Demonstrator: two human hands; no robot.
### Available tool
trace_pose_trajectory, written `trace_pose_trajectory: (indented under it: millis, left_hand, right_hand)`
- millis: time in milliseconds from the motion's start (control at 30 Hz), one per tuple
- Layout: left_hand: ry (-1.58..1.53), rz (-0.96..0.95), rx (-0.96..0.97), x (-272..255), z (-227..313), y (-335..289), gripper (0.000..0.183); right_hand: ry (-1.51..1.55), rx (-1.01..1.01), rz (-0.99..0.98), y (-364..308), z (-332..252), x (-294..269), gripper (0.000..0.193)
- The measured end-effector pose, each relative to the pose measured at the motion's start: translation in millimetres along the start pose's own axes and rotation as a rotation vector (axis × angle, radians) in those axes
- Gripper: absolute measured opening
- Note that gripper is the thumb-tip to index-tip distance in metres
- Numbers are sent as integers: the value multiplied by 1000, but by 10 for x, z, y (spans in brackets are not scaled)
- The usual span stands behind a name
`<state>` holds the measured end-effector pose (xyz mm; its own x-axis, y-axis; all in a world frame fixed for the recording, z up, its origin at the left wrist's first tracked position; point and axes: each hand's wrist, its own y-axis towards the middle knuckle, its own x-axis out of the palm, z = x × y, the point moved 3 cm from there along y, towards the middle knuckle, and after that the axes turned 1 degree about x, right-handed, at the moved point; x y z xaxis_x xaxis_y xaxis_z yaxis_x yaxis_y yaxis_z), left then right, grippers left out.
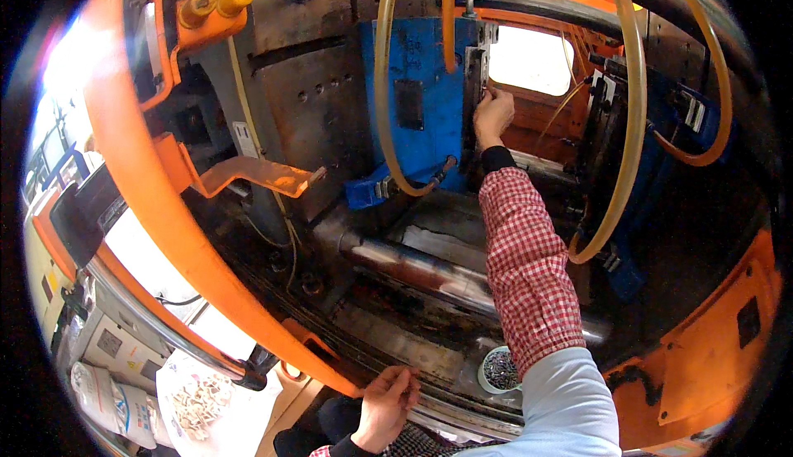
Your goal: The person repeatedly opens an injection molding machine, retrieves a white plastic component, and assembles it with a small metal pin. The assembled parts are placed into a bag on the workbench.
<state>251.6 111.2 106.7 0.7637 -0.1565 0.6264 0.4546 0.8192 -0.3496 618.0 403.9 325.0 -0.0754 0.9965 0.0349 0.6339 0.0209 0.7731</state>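
Note:
My right hand [493, 116] reaches deep between two mould halves, its fingertips pinched together against the inner face of the blue mould block [429, 85]. What those fingers hold, if anything, is too small to make out. Close to the front edge, my left hand [387, 406] is held low with thumb and fingers drawn together; I cannot see what lies in them. Beside my right forearm stands a small pale bowl [482, 381] filled with small dark metal pieces. The other mould half [607, 118], dark with blue parts, faces the block from the right.
Yellowish hoses [634, 110] loop down in front of both mould halves. A thick metal bar [421, 267] crosses beneath my right arm. An orange curved frame [178, 209] and a bent bracket [256, 173] stand at left. Pale small parts [198, 399] lie on a white sheet at lower left.

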Motion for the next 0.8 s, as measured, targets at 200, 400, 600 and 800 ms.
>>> trace_pose_trajectory:
  millis: [200, 400, 600, 800]
  left_hand:
    - [614, -119, 582, -15, 61, -193, 18]
    - [461, -189, 234, -39, 32, -322, 32]
    - [171, -192, 80, 90, 68, -455, 22]
    - [678, -136, 265, 133, 219, -356, 24]
  right_hand:
    - [-103, -121, -88, -73, 1, -1, 31]
    - [69, 8, -193, -107, 69, 74, 43]
    - [35, -29, -240, 27, 163, 16, 44]
    - [22, -87, -161, -150, -239, -605, 28]
